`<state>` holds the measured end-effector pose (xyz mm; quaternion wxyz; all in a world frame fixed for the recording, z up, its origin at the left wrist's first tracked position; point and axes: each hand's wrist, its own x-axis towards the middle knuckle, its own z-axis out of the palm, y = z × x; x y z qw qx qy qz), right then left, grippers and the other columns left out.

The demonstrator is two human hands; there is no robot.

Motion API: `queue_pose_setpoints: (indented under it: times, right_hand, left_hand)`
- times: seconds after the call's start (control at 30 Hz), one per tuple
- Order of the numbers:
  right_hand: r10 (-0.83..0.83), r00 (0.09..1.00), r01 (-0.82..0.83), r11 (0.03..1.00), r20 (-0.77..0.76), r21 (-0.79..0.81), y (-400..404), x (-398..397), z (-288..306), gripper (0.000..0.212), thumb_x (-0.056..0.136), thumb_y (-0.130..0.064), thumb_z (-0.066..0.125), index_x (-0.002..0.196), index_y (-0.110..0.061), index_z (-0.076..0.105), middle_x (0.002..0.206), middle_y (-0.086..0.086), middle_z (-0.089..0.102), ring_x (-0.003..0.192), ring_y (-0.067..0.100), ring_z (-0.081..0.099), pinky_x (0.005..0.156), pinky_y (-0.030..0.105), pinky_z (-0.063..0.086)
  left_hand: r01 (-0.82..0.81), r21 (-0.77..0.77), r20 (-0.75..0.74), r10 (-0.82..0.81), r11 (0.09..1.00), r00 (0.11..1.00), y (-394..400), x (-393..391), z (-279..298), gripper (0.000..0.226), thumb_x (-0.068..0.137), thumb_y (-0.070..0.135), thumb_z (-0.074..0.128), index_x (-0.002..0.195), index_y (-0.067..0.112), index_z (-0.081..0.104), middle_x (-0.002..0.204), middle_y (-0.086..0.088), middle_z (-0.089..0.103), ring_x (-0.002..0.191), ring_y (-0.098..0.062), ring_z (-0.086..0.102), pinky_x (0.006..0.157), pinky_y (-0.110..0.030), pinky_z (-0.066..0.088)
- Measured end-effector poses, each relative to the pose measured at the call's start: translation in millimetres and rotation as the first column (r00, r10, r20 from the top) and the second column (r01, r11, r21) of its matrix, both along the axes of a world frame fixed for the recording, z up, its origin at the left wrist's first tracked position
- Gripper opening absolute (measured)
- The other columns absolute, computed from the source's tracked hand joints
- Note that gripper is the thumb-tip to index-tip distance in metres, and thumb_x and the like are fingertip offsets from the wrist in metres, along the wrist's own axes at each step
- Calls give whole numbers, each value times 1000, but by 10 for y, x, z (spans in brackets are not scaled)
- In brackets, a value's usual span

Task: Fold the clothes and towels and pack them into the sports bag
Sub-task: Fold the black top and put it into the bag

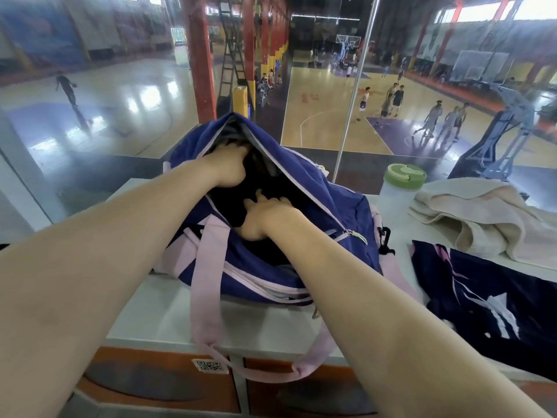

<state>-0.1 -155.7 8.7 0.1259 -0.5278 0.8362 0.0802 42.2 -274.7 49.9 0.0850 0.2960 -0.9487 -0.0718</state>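
Observation:
A navy sports bag (316,188) with pink straps stands open on the white counter (156,309). Both hands are inside its mouth. My left hand (229,167) reaches deep at the far end, its fingers hidden in the dark interior. My right hand (265,215) presses with spread fingers on a black garment (229,203) lying in the bag. To the right on the counter lie a beige towel (488,212), loosely heaped, and a dark navy garment (488,300) with white and pink markings, spread flat.
A translucent bottle with a green lid (401,188) stands just right of the bag, beside the towel. A glass wall behind the counter overlooks basketball courts with people far below. The counter's front edge drops to orange locker doors (156,384).

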Motion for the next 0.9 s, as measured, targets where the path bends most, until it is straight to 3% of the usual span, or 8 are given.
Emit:
queue_pose_setpoints:
  times: [0.17, 0.3, 0.47, 0.53, 0.63, 0.77, 0.8, 0.9]
  right_hand:
    - [-31, 996, 32, 999, 87, -14, -11, -24, -27, 75, 98, -38, 45, 158, -19, 5, 164, 13, -9, 148, 38, 16, 119, 48, 15]
    - [-102, 967, 112, 993, 233, -33, -11, -43, -12, 94, 92, -59, 50, 158, -20, -3, 164, 9, -15, 150, 38, 9, 121, 49, 16]
    - [-83, 989, 88, 996, 123, -33, -1, 31, -48, 98, 89, -69, 46, 158, -21, -3, 164, 10, -12, 148, 37, 16, 118, 48, 17]
    - [-75, 992, 79, 996, 105, -34, 20, 53, -39, 97, 89, -70, 45, 158, -21, -2, 164, 10, -12, 148, 37, 16, 118, 47, 17]
    - [-69, 993, 72, 997, 94, -30, 24, 98, -25, 94, 89, -70, 43, 158, -21, 0, 165, 9, -11, 148, 36, 17, 117, 47, 19]
    - [-88, 988, 95, 994, 127, -46, -28, 109, -50, 90, 92, -63, 44, 158, -20, 0, 164, 9, -14, 148, 38, 16, 118, 47, 20]
    - [-104, 983, 112, 993, 149, -46, -37, 102, -48, 90, 92, -60, 46, 158, -20, 0, 164, 8, -15, 148, 38, 16, 119, 47, 22]
    - [-143, 958, 162, 985, 249, -56, -99, 62, -51, 87, 93, -61, 43, 158, -19, 3, 165, 7, -10, 149, 36, 15, 118, 47, 25]
  left_hand:
    - [-34, 89, -114, 44, 995, 993, -24, -17, 287, 57, 94, 5, 43, 149, 14, 30, 143, -17, 46, 127, -34, 45, 102, -35, 34]
    - [-22, 98, -95, 31, 995, 995, -24, 67, 161, 56, 96, 8, 45, 149, 15, 31, 145, -16, 45, 130, -32, 44, 107, -37, 32]
    - [-23, 191, -138, 50, 981, 989, 70, 158, 75, 59, 94, 10, 42, 149, 26, 29, 139, -12, 50, 119, -32, 50, 96, -39, 41]
    - [-6, 281, -216, 70, 960, 974, 141, 165, 104, 60, 93, 11, 41, 149, 27, 29, 140, -9, 48, 123, -32, 48, 100, -40, 41]
    - [79, 443, -381, 108, 893, 918, 230, 95, 203, 62, 90, 6, 42, 148, 25, 33, 140, -9, 47, 125, -30, 45, 105, -44, 40]
    - [245, 601, -560, 182, 760, 808, 344, -46, 451, 52, 85, -8, 39, 129, 15, 54, 99, -7, 59, 100, -25, 53, 73, -27, 47]
    - [302, 654, -597, 228, 694, 769, 364, -73, 494, 51, 85, -11, 36, 126, 11, 55, 99, -7, 59, 100, -24, 54, 70, -23, 47]
    - [416, 750, -630, 360, 515, 688, 362, -115, 463, 59, 86, -13, 33, 138, 11, 48, 131, -10, 55, 119, -24, 55, 75, -21, 52]
